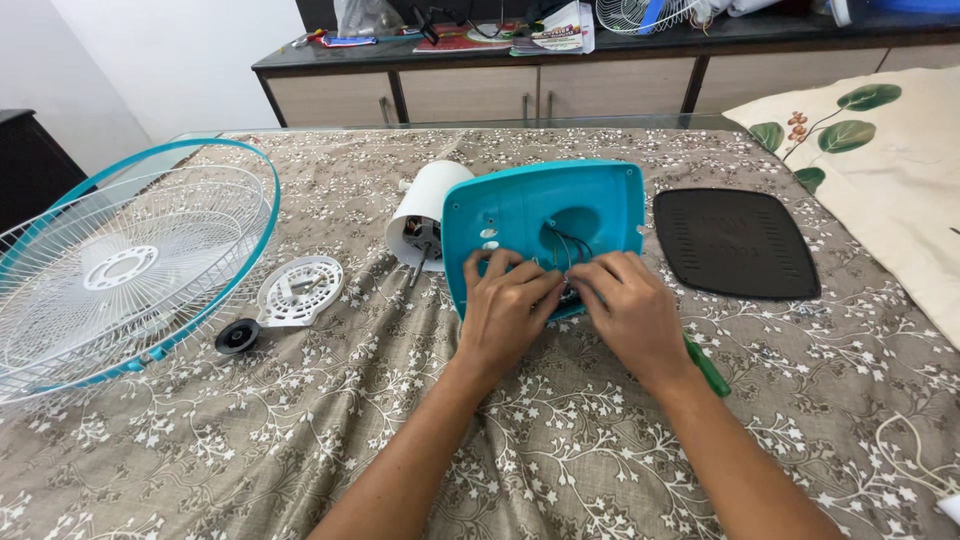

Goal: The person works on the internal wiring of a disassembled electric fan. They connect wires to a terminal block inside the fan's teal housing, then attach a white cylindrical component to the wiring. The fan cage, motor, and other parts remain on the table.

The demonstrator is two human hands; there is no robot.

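Your hands rest on a teal fan base [545, 215] with dark wires at its opening. At nine o'clock lies a white wire fan guard [120, 265] rimmed in teal. At three o'clock sits a black ribbed plate [735, 243]. The tablecloth [500, 440] is grey-brown with white floral print.

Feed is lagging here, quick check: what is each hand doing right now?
Left hand: fingers curled, pinching at the wires on the teal fan base.
Right hand: fingers curled at the same wires; what it holds cannot be told.
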